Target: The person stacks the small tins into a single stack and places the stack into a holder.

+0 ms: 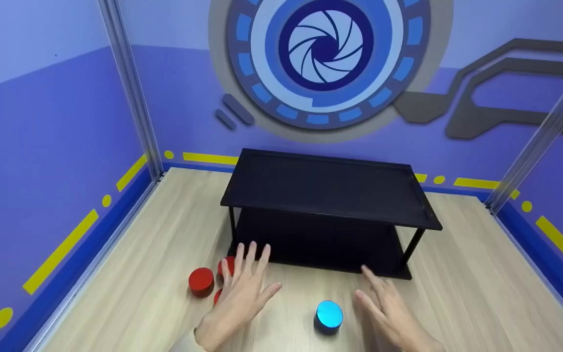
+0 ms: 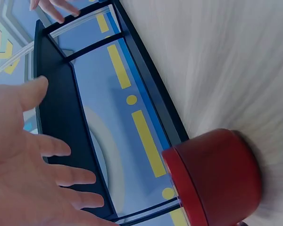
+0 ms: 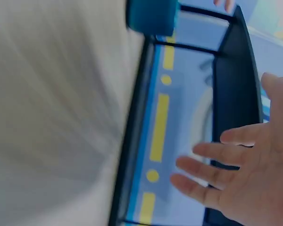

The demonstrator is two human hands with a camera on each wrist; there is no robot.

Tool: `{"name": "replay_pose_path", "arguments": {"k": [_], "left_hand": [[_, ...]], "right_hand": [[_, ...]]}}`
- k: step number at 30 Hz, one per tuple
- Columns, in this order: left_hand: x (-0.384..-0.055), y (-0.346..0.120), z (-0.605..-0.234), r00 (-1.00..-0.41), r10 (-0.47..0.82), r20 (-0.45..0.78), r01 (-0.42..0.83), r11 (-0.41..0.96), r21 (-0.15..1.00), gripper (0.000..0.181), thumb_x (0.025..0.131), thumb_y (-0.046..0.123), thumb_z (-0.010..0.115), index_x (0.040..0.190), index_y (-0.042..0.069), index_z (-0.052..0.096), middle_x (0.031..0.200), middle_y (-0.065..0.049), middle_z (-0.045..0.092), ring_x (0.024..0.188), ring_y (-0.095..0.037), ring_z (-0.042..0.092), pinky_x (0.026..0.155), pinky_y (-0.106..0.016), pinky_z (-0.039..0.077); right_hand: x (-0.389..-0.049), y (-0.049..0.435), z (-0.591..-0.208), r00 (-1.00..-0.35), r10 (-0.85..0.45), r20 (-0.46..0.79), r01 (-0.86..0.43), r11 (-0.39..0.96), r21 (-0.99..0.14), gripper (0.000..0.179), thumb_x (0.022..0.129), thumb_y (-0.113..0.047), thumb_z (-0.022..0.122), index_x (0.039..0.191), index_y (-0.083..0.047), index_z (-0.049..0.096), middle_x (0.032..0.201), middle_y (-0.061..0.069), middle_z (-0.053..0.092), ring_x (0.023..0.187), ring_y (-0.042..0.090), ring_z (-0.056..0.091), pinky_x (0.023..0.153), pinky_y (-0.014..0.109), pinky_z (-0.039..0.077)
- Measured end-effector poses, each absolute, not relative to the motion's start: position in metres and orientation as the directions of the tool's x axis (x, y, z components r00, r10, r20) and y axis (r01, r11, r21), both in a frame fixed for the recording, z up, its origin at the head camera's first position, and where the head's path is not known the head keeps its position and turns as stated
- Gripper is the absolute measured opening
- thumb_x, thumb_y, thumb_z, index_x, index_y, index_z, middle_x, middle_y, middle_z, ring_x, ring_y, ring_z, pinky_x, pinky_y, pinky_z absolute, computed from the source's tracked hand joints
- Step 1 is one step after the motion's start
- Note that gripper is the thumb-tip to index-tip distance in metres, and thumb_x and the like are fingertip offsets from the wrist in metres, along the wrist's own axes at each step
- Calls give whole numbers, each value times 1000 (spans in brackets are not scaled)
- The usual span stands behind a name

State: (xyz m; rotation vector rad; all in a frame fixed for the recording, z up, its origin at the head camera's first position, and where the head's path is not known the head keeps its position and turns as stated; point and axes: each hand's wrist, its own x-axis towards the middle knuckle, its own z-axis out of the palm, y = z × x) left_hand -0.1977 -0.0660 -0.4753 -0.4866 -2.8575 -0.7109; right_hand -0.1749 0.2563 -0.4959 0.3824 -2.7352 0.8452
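Left hand (image 1: 240, 299): fingers straight, spread. Three red cylinders (image 1: 201, 280) grouped at its 9 to 10 o'clock, two partly hidden by it. Right hand (image 1: 393, 315): fingers extended, parted; blue cylinder (image 1: 329, 315) upright at its 9 o'clock, apart, on woodgrain tabletop (image 1: 477, 288). Black two-tier shelf (image 1: 328, 188) at the blue cylinder's 12.

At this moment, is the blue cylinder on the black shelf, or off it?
Off it. The blue cylinder stands upright on the wooden tabletop, in front of the black shelf.
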Motion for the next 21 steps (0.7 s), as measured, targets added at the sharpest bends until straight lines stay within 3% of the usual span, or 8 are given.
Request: {"name": "replay_pose_path", "arguments": {"k": [3, 6, 10, 13, 16, 21], "left_hand": [[-199, -70, -475, -937, 229, 263, 328, 835, 442, 75, 92, 42, 60, 152, 13, 27, 157, -23, 24, 146, -46, 13, 106, -75, 10], [-202, -75, -474, -936, 175, 306, 305, 838, 452, 72, 89, 34, 65, 149, 8, 34, 154, -24, 29, 144, -46, 19, 107, -73, 16], [-207, -86, -473, -930, 111, 351, 272, 850, 451, 66, 86, 26, 70, 142, 3, 43, 149, -25, 36, 140, -45, 26, 106, -71, 23], [-209, -98, -471, -935, 74, 347, 242, 848, 472, 61, 85, 19, 69, 139, 1, 46, 146, -25, 39, 138, -46, 29, 105, -71, 25], [-211, -113, -469, -950, 41, 309, 204, 831, 517, 61, 82, 11, 66, 139, 0, 46, 146, -27, 38, 138, -47, 30, 108, -68, 24], [-219, -140, -468, -980, 43, 196, 149, 810, 567, 71, 74, -3, 62, 142, -1, 41, 147, -31, 34, 137, -50, 27, 112, -64, 20]], "right_hand": [[-174, 249, -501, -940, -277, 201, -342, 746, -571, 60, 96, -35, 56, 145, -4, 40, 120, 8, 61, 91, 7, 55, 75, 29, 50], [-174, 243, -503, -907, -406, 114, -389, 700, -600, 68, 95, -41, 56, 144, 1, 38, 119, 10, 62, 83, 0, 52, 68, 22, 47], [-176, 236, -506, -867, -495, 63, -435, 689, -580, 84, 86, -52, 64, 145, 1, 36, 123, 9, 62, 91, 6, 59, 80, 29, 52], [-176, 230, -508, -858, -511, 53, -455, 706, -543, 91, 79, -57, 68, 144, 0, 38, 131, 15, 57, 109, 23, 62, 92, 41, 51], [-179, 227, -509, -858, -511, 41, -454, 719, -526, 90, 77, -56, 71, 142, -1, 42, 139, 20, 52, 123, 37, 55, 98, 51, 45], [-183, 225, -510, -873, -487, -21, -394, 730, -558, 83, 75, -51, 75, 137, -4, 48, 135, 16, 55, 121, 37, 55, 97, 52, 46]]}}
